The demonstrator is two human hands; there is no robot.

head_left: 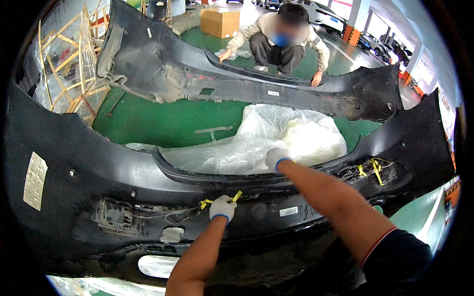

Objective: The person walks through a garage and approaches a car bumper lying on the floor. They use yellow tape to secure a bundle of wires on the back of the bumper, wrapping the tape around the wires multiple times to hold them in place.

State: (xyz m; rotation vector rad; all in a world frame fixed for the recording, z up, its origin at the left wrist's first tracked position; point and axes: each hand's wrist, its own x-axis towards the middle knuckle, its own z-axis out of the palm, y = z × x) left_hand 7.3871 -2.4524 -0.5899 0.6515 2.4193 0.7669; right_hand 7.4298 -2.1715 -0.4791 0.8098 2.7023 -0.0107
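A large black car bumper [247, 195] lies in front of me with its inner side up. My left hand [222, 209], in a white glove with a blue cuff, is closed at the wiring along its middle. Yellow tape [237, 196] sticks out past the fingers on both sides. My right hand [277, 159], gloved the same way, reaches over the bumper's far edge, in front of crumpled bubble wrap [212, 157]. Its fingers are smeared, and I cannot see whether it holds anything. More taped wiring [368, 170] sits on the bumper's right part.
Beyond the bubble wrap, a second black bumper [237, 89] stands across the green floor [168, 121]. A crouching person [284, 39] has both hands on its upper edge. A cardboard box [219, 23] is behind it, and a wrapped wooden frame [69, 64] stands at left.
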